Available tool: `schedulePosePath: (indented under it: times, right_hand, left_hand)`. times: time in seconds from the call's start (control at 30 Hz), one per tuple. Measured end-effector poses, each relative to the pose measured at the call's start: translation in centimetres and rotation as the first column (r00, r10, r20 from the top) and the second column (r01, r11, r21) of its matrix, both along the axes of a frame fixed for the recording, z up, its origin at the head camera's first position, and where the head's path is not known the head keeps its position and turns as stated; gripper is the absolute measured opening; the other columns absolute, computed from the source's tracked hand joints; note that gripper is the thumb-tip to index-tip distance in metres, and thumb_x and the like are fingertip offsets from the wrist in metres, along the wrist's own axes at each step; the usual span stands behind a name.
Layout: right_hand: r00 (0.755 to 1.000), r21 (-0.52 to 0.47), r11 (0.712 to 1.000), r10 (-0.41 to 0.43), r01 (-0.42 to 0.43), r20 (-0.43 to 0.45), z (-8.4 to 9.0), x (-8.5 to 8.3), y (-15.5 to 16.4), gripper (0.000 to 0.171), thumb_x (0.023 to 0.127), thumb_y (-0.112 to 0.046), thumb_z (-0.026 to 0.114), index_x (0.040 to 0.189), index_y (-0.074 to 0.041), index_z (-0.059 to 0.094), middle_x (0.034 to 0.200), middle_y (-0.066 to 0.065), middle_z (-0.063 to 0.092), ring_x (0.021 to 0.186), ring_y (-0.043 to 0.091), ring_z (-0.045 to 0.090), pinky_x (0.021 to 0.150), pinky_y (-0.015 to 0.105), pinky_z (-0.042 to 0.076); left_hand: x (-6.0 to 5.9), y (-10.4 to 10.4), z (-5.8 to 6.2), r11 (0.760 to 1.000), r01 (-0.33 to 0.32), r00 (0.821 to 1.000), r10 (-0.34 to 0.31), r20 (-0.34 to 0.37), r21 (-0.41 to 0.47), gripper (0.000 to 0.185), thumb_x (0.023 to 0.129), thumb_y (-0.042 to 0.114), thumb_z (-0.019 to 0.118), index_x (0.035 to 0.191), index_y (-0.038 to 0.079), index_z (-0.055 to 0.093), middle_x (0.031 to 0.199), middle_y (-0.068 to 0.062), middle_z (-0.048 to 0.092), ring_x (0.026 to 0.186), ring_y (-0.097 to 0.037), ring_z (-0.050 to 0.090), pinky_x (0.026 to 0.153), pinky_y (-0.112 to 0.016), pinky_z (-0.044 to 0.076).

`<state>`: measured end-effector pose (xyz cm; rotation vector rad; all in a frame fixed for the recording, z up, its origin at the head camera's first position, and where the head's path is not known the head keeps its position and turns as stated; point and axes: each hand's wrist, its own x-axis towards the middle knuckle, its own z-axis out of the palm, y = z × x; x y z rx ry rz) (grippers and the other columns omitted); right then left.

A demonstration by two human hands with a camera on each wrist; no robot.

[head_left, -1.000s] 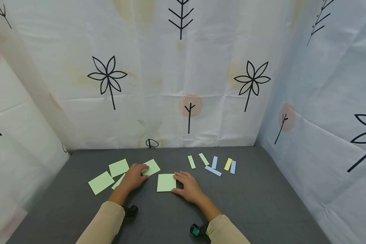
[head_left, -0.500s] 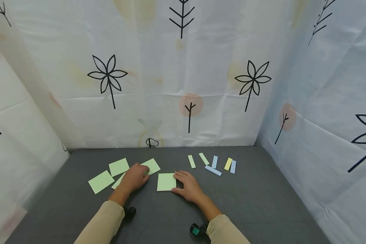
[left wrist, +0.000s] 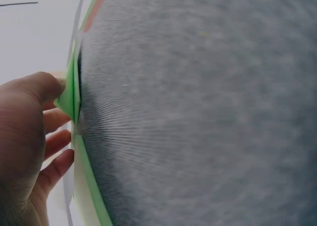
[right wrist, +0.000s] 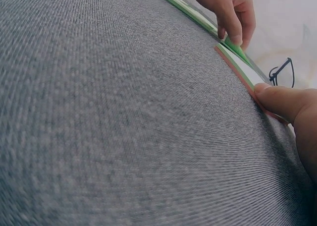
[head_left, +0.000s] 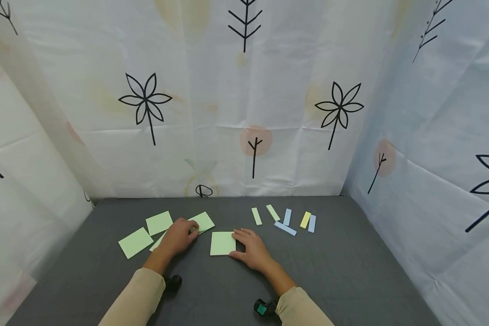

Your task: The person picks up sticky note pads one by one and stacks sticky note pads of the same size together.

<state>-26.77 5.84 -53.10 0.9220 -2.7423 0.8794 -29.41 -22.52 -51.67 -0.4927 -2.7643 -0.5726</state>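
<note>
Green pad (head_left: 204, 220) (left hand (head_left: 180, 235) pinching it) slants away rightward, long axis unclear.

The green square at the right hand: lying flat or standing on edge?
Flat: in the head view, the green square faces up on the gray table.

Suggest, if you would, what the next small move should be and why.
Probably the left hand should lift the green square toward the green-topped stack: its thumb and fingers pinch the square, whose corner looks bent up in the left wrist view, while the right hand holds the stack's right side.
</note>
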Motion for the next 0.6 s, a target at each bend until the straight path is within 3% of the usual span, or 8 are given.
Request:
schedulePosePath:
  times: [0.17,0.3,0.47,0.6]
  right_hand:
    - [1.0,0.004,1.0,-0.003,0.003,0.001,-0.03,-0.1,0.04,0.058,0.088,-0.034,0.073,0.136,-0.006,0.057,0.142,0.006,0.051,0.135,0.029,0.04,0.108,0.051,0.032]
    - [1.0,0.006,1.0,-0.004,0.004,0.004,0.01,-0.13,0.1,0.058,0.088,-0.034,0.073,0.136,-0.006,0.057,0.142,0.006,0.052,0.135,0.029,0.04,0.108,0.05,0.032]
    - [1.0,0.009,1.0,-0.008,0.008,0.005,0.09,-0.08,0.12,0.058,0.087,-0.034,0.073,0.136,-0.006,0.057,0.142,0.006,0.052,0.135,0.029,0.04,0.108,0.05,0.032]
    - [1.0,0.006,1.0,-0.006,0.006,0.004,0.17,0.0,0.07,0.058,0.087,-0.033,0.073,0.136,-0.006,0.057,0.142,0.006,0.052,0.134,0.029,0.04,0.107,0.051,0.032]
  left_hand:
    - [0.08,-0.22,0.5,0.997,-0.028,0.994,0.021,0.103,0.072,0.01,0.092,0.017,0.068,0.1,0.011,0.071,0.095,-0.006,0.062,0.096,-0.028,0.057,0.08,-0.048,0.047]
    - [0.08,-0.25,0.74,0.996,-0.019,0.991,0.006,0.134,0.09,0.014,0.092,0.019,0.068,0.103,0.01,0.071,0.096,-0.005,0.062,0.097,-0.027,0.056,0.081,-0.047,0.046]
    - [0.04,-0.19,0.96,0.993,0.019,0.994,-0.031,0.102,0.114,0.017,0.091,0.017,0.069,0.104,0.007,0.072,0.099,-0.008,0.066,0.099,-0.031,0.057,0.084,-0.051,0.046]
    - [-0.23,-0.36,0.7,0.998,0.026,0.999,-0.028,0.029,0.057,0.022,0.086,0.014,0.074,0.107,0.007,0.071,0.114,-0.015,0.066,0.109,-0.039,0.057,0.09,-0.056,0.044]
